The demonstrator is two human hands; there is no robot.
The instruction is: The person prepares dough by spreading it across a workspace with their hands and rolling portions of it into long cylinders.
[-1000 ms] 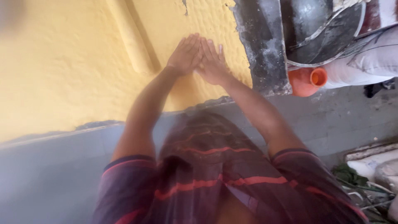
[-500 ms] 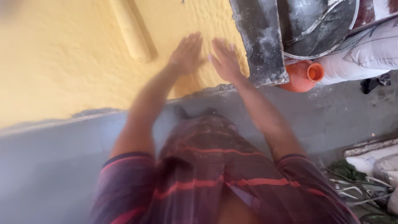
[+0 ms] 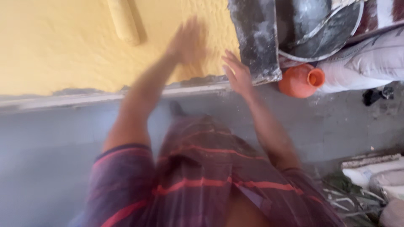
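My left hand (image 3: 187, 41) is raised in front of the rough yellow wall (image 3: 54, 46), fingers spread, blurred by motion, and nothing is in it. My right hand (image 3: 237, 73) hangs lower and to the right, open and empty, close to the bottom edge of the wall and beside a grey cement-stained board (image 3: 254, 38) that leans there. My dark striped shirt (image 3: 202, 180) fills the lower middle of the view.
A yellow ridge (image 3: 123, 21) sticks out of the wall at the upper left. An orange clay jug (image 3: 299, 80) lies on the grey floor (image 3: 345, 122) beside a metal pan (image 3: 320, 25) and white sacks (image 3: 366, 63). More sacks and debris (image 3: 370, 180) lie at lower right.
My hands were together against the wall one second ago. They have come apart, the right one dropping toward the wall's base. The view has shifted so the wall sits higher.
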